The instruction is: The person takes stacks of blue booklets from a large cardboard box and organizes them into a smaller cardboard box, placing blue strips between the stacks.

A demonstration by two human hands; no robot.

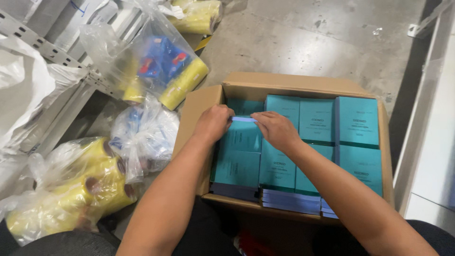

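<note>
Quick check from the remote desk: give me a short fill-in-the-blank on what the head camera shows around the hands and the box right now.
1. Both hands, left hand and right hand, pinch a thin ____ strip between them.
2. The teal boxes sit packed inside a ____ carton.
3. The clear bags on the floor hold rolls coloured ____.

Missing words: purple; cardboard; yellow
</note>
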